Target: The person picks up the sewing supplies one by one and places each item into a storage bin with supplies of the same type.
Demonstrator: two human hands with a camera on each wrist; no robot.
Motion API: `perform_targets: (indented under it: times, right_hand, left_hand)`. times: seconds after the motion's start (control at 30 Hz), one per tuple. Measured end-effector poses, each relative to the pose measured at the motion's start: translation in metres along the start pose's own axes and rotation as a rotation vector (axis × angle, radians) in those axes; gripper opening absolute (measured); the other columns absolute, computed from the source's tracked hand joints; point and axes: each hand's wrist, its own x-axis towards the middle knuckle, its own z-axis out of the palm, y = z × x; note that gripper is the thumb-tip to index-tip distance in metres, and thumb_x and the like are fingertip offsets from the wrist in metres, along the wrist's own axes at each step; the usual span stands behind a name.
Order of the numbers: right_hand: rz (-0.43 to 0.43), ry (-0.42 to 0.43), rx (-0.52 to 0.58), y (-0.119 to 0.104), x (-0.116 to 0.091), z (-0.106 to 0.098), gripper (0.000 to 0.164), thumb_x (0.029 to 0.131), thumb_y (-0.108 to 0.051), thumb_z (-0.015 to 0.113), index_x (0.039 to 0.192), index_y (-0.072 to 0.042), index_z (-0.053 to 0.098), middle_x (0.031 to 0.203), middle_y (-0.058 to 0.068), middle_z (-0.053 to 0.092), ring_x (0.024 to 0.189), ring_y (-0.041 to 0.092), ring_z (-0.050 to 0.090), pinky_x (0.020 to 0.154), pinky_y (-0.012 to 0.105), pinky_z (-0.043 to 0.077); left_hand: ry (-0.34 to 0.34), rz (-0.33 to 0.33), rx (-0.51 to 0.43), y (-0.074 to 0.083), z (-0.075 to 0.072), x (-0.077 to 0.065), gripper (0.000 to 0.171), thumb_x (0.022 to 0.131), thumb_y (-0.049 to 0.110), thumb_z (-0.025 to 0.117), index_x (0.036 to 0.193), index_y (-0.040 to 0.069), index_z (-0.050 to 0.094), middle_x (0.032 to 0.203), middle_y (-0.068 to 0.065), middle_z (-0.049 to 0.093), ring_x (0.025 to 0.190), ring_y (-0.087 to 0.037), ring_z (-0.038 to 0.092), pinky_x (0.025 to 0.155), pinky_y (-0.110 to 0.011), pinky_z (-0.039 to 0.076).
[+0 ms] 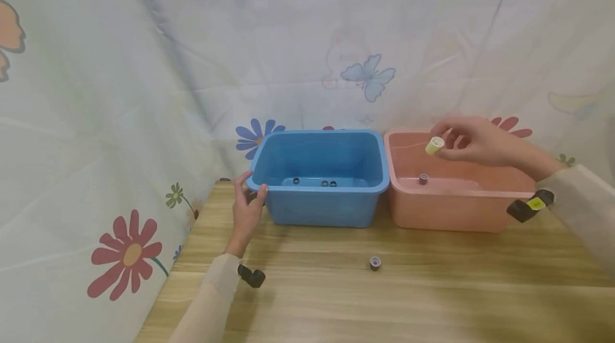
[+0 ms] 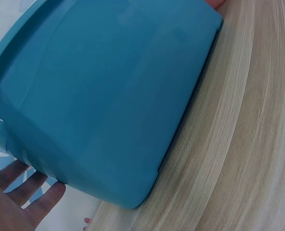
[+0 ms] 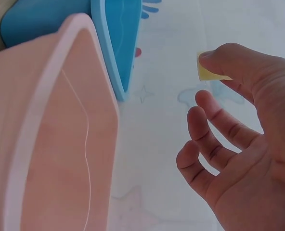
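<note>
My right hand point(image 1: 480, 142) pinches a small pale yellow cylindrical piece point(image 1: 434, 145) with a whitish end, between thumb and index finger, above the pink bin point(image 1: 447, 212). The other fingers of that hand point(image 3: 258, 139) are loosely bent and apart from the piece. At the front left corner of the blue bin point(image 1: 322, 208) is my left hand point(image 1: 246, 215), its thumb at the front rim. Along the bin's side point(image 2: 104, 96), the left fingers point(image 2: 45, 204) are nearly straight and spread. Three small dark round pieces point(image 1: 325, 183) lie inside the blue bin.
One small dark, light-topped piece point(image 1: 423, 178) sits in the pink bin, and a similar piece point(image 1: 375, 263) stands on the wooden table point(image 1: 307, 300) in front of the bins. A patterned curtain point(image 1: 307, 38) hangs behind. The two bins stand side by side.
</note>
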Motion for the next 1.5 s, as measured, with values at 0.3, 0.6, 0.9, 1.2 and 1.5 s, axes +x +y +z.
perform_targets:
  times: [0.3,0.6,0.9,1.2,1.5]
  right_hand:
    - [0.118,0.012,-0.008,0.023,0.011,-0.011,0.033,0.089,-0.013,0.082,0.12,-0.018,0.068,0.11,0.003,0.067,0.087,0.012,0.066,0.078,0.019,0.052]
    - [0.136,0.065,-0.039,0.053,0.017,-0.022,0.027,0.09,-0.015,0.08,0.115,-0.016,0.069,0.115,0.01,0.068,0.083,0.007,0.066,0.074,0.02,0.048]
    - [0.227,0.064,0.027,0.075,0.018,-0.026,0.024,0.091,-0.019,0.079,0.112,-0.013,0.068,0.114,0.012,0.067,0.085,0.009,0.07,0.071,0.023,0.053]
    - [0.266,0.074,0.001,0.09,0.02,-0.027,0.029,0.092,-0.018,0.079,0.115,-0.008,0.066,0.119,0.021,0.064,0.09,0.027,0.072,0.068,0.023,0.052]
    - [0.342,0.023,-0.026,0.112,0.019,-0.02,0.037,0.095,-0.026,0.075,0.123,-0.006,0.063,0.125,0.025,0.059,0.108,0.051,0.063,0.075,0.04,0.056]
  left_hand:
    - [0.028,0.015,-0.016,-0.036,0.002,0.012,0.061,0.101,0.047,0.063,0.152,0.032,0.035,0.139,-0.021,0.058,0.123,-0.034,0.061,0.094,-0.055,0.054]
    - [0.025,0.019,-0.029,-0.04,0.003,0.014,0.062,0.101,0.045,0.063,0.154,0.031,0.033,0.139,-0.022,0.057,0.124,-0.035,0.06,0.095,-0.056,0.053]
    - [0.033,0.02,-0.003,-0.041,0.004,0.014,0.06,0.1,0.051,0.063,0.151,0.035,0.035,0.141,-0.017,0.058,0.122,-0.032,0.062,0.094,-0.053,0.056]
    - [0.036,0.032,-0.009,-0.041,0.002,0.016,0.059,0.101,0.048,0.062,0.151,0.034,0.035,0.139,-0.019,0.059,0.122,-0.034,0.062,0.094,-0.055,0.055]
    - [-0.007,-0.001,-0.009,-0.016,0.0,0.007,0.062,0.104,0.035,0.062,0.155,0.019,0.032,0.142,-0.026,0.055,0.125,-0.038,0.06,0.096,-0.052,0.054]
